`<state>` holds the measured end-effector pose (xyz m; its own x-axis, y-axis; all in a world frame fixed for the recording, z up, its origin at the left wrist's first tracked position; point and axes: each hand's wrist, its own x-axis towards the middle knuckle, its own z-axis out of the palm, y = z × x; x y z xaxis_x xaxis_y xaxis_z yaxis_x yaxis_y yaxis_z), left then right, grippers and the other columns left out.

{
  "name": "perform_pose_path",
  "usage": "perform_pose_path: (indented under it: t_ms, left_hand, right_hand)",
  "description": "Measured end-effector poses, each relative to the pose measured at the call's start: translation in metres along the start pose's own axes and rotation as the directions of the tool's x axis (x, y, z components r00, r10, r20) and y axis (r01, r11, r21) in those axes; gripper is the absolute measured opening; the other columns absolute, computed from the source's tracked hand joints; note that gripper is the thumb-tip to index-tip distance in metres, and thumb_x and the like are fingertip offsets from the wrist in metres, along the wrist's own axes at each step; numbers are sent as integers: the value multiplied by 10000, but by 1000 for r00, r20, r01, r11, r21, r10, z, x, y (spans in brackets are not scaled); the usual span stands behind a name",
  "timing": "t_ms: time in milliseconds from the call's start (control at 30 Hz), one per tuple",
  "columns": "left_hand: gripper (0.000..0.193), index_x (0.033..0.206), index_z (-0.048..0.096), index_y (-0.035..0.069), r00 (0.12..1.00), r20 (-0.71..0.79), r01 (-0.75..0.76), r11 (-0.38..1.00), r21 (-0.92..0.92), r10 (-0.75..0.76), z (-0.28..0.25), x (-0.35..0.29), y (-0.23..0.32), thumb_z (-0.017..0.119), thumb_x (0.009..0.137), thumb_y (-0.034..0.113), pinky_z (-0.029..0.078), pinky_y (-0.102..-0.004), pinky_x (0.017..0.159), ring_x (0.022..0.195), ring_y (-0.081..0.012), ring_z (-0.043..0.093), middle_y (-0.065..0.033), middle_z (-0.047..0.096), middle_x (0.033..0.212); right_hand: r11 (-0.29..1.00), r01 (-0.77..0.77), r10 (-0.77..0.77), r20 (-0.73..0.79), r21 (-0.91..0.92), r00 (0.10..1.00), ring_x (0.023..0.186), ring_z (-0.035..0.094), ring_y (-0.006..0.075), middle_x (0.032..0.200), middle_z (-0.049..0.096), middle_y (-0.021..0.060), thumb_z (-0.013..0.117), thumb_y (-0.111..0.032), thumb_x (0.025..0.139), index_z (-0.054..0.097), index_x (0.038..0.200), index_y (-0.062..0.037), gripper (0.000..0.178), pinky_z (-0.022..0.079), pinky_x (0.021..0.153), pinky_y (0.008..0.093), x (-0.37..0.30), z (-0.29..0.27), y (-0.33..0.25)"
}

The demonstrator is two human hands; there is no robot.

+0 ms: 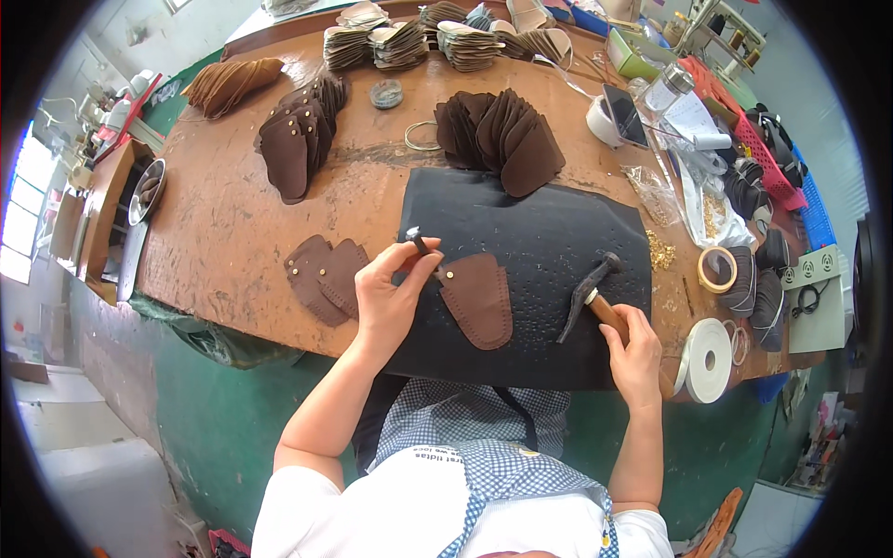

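My left hand [383, 290] is closed around a short dark setting punch [419, 242] with a shiny metal top. The punch is held over the upper left corner of a brown leather piece [479, 307], close to its brass stud; whether its tip touches the leather is hidden. Stitch holes run along the curved edge of this piece, which lies flat on a pitted black mat [539, 223]. My right hand [634, 353] grips the wooden handle of a hammer [588, 290], its dark head lying low over the mat's right part. Left of the mat, two similar studded leather pieces [327, 277] overlap on the table.
Dark brown leather stacks [498, 139] [298, 135] stand beyond the mat, with a small round container [386, 93] between them. Paler stacks [400, 42] line the far edge. On the right are a white tape roll [705, 361], masking tape [717, 269], brass bits [660, 251] and a phone [623, 116].
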<state>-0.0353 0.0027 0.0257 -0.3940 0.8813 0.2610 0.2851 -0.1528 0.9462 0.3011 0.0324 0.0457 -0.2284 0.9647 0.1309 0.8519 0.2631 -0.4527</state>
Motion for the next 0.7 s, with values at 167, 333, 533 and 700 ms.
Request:
perform_pose_path:
  t_ms: [167, 333, 533, 700]
  left_hand:
    - [137, 1019, 678, -15, 999, 25, -34, 994, 103, 32, 12, 4, -6, 709, 921, 74, 557, -263, 733, 807, -161, 736, -91, 752, 890]
    - [127, 1007, 655, -11, 996, 64, -69, 981, 179, 58, 14, 1, -17, 697, 932, 82, 569, -273, 698, 803, -178, 748, -102, 749, 873]
    - [127, 1007, 648, -4, 991, 100, -111, 962, 250, 89, 15, 0, -18, 693, 934, 89, 572, -283, 683, 788, -200, 749, -108, 744, 866]
    - [124, 983, 639, -1, 983, 107, -172, 945, 278, 148, 13, -1, -20, 696, 930, 96, 575, -293, 658, 767, -218, 748, -109, 745, 870]
  right_hand:
    - [950, -3, 41, -114, 313, 993, 700, 651, 251, 851, 666, 142, 646, -94, 952, 628, 1087, 40, 191, 518, 651, 382, -1, -2, -13]
    - [868, -65, 34, 72, 493, 997, 734, 586, 98, 849, 654, 67, 600, -29, 958, 631, 1140, 44, 199, 474, 663, 240, -2, -11, -27]
    - [845, 11, -56, 68, 535, 996, 765, 614, 113, 898, 672, 81, 626, -22, 934, 630, 1138, 52, 217, 493, 693, 240, 0, -10, -44]
    - [843, 18, -89, 107, 538, 990, 800, 637, 125, 911, 681, 96, 624, -4, 916, 629, 1139, 53, 231, 509, 719, 251, 5, -12, -54]
